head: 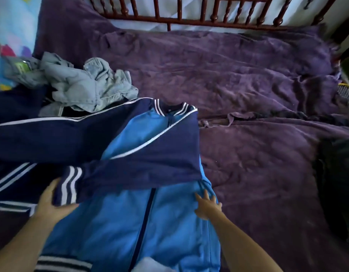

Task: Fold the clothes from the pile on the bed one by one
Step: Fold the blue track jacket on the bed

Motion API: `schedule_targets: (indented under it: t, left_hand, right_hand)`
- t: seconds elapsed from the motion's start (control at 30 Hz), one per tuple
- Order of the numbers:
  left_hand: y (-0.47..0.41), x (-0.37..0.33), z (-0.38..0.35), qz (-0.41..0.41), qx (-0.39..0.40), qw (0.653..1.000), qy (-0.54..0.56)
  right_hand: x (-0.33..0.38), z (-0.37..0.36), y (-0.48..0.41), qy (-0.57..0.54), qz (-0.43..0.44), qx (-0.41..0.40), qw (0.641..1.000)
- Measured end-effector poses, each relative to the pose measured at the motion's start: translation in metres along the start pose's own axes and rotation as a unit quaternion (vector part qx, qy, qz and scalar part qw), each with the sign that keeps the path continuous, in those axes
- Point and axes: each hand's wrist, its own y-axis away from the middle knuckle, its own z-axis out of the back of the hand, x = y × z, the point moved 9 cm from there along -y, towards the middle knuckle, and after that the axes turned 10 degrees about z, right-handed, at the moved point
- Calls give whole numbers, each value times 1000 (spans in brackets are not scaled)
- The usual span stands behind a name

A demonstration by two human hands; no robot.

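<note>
A light-blue and navy track jacket (pixel 118 218) lies face up, zipped, on the purple bedspread (pixel 258 163). Its navy right-side sleeve (pixel 138 173) is folded across the chest toward the left. My left hand (pixel 50 203) grips that sleeve's striped cuff, thumb under it. My right hand (pixel 207 205) rests with straight fingers on the jacket's right edge, pressing it flat. The jacket's other navy sleeve (pixel 52 136) stretches out to the left. Behind it sits the pile (pixel 85 85) of crumpled pale denim and grey clothes.
A dark wooden spindle headboard (pixel 199 14) runs along the far side. Another navy striped garment (pixel 10 185) lies at the left edge. A colourful sheet (pixel 10 36) shows at far left. Something dark (pixel 338 183) lies at the bed's right edge.
</note>
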Motion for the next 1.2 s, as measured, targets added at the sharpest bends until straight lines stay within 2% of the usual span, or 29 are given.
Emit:
schedule_targets:
  t: [0.03,0.07,0.1,0.13,0.17,0.2,0.27,0.37,0.4,0.47,0.53,0.57,0.63,0.73,0.8,0.9,0.97,1.03,1.2]
  left_hand:
    - [3,18,-14,32,97,993,50]
    - [7,29,-24,55,174,982,42]
    - [10,62,-8,142,141,979,31]
    - [-3,85,7,192,73,979,4]
    - [-4,94,21,227,-22,973,29]
    - [-3,94,26,227,-73,971,4]
    - [-11,85,30,183,-152,963,-129]
    - [-16,85,42,156,-234,936,-213]
    - [-13,83,46,153,-241,934,-215]
    - [-9,89,54,168,-216,952,-135]
    - [-3,101,56,184,-141,973,-7]
    - [2,110,61,191,-121,974,18]
    - [14,136,76,232,-134,963,17]
    - [26,166,93,279,-197,940,23]
    - [20,152,93,242,-223,944,-29]
    - [8,112,88,113,-259,951,-125]
    - [2,93,85,62,-264,943,-190]
    - [-6,75,90,45,-274,941,-191]
    - [-41,9,135,9,-298,948,-107]
  right_hand:
    - [-1,2,-2,1,-6,-5,1000]
    - [0,6,-4,-5,-15,-15,1000]
    - [1,13,-6,-13,-26,-30,999]
    - [3,19,-8,-22,-39,-47,998]
    - [5,26,-10,-29,-52,-66,996]
    - [8,33,-11,-31,-62,-90,994]
    - [12,48,-12,-9,-70,-157,985]
    - [29,62,-16,70,-13,-215,974]
    - [36,59,-19,103,20,-197,975]
    - [44,43,-26,171,66,-116,976]
    - [38,26,-27,199,58,-35,978]
    - [33,21,-25,182,40,-9,982]
    - [32,15,-19,147,13,23,989]
    - [57,16,-10,167,33,8,985]
    - [82,15,-4,187,72,-21,980]
    - [122,3,6,199,125,-32,971]
    - [144,-1,11,201,135,-31,970]
    - [165,3,14,199,139,-48,969]
    - [218,42,22,157,137,-104,973]
